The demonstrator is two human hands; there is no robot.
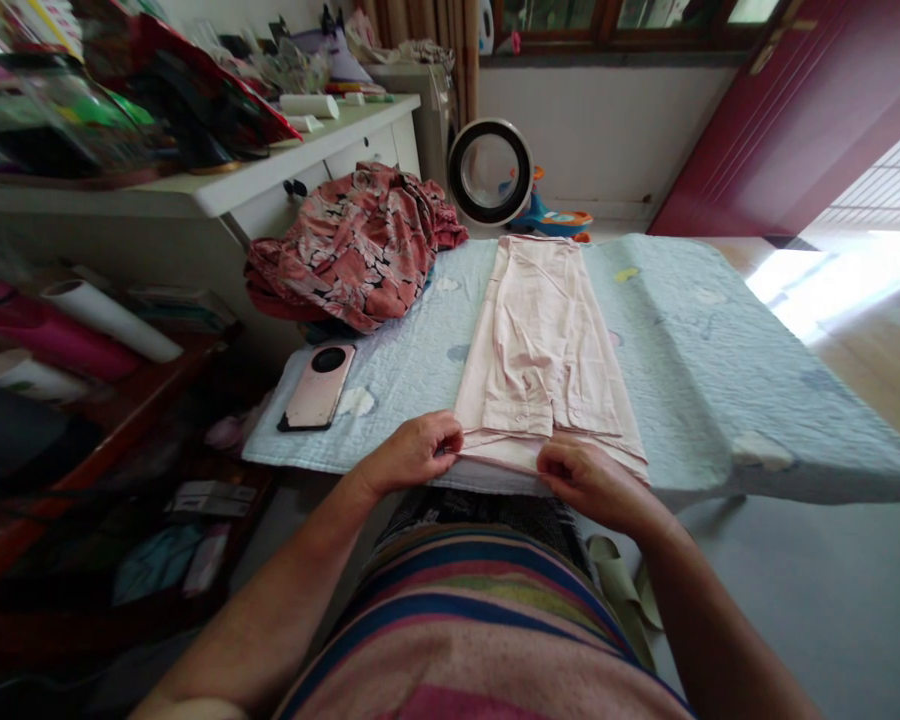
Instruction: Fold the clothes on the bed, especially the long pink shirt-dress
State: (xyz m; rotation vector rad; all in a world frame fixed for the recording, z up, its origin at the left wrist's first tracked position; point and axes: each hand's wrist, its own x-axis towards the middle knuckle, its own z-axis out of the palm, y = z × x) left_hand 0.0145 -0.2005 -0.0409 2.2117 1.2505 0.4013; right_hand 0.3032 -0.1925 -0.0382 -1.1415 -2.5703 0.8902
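A pale pink shirt [544,330] lies folded lengthwise on the quilted light blue cover [675,350], its buttoned cuffs turned toward me. At the near left corner of the shirt, my left hand [420,450] pinches the hem between thumb and fingers. My right hand [581,475] grips the same near edge, right of the middle, with its fingers curled. Some creases run along the sleeves. The fingertips of both hands are partly hidden.
A crumpled red floral cloth [367,245] lies at the table's far left, with a pink phone [319,388] nearer me. A white cabinet [210,190] holding jars and bags borders the left. Green slippers [619,590] rest on the floor at right.
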